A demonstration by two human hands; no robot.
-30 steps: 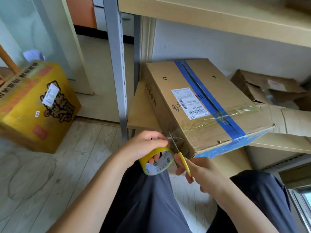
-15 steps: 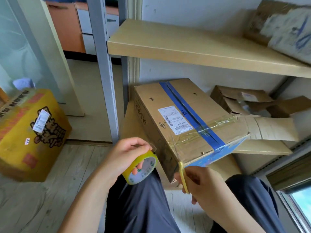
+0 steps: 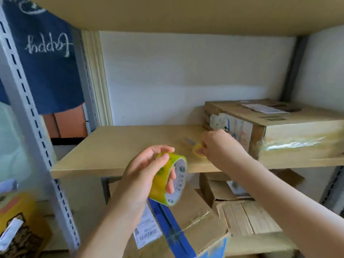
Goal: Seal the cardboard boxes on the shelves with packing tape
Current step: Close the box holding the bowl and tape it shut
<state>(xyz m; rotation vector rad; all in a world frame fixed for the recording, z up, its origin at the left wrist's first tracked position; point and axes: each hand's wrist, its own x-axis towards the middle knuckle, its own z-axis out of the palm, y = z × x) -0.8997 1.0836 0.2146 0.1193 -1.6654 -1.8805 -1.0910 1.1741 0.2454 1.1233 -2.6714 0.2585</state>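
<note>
The middle shelf board [image 3: 115, 146] serves as the landmark. In front of its front edge the left hand [image 3: 143, 175] grasps the yellow tape roll [image 3: 170, 181], thumb and fingers curled round its rim; the roll's open core faces right, and the printing on its core is too blurred to read. On the board, the right hand [image 3: 217, 148] pinches the yellow-handled scissors [image 3: 197, 148], whose blades lie flat pointing left and back. Just right of that hand, on the same board, sits a closed cardboard box [image 3: 290, 131], clear tape over its near corner, labels unreadable. Below the board lies a box with blue tape [image 3: 188, 228] and a barcode label. Left of the board hangs a navy cloth [image 3: 46, 67] with mirrored chalk-like script.
</note>
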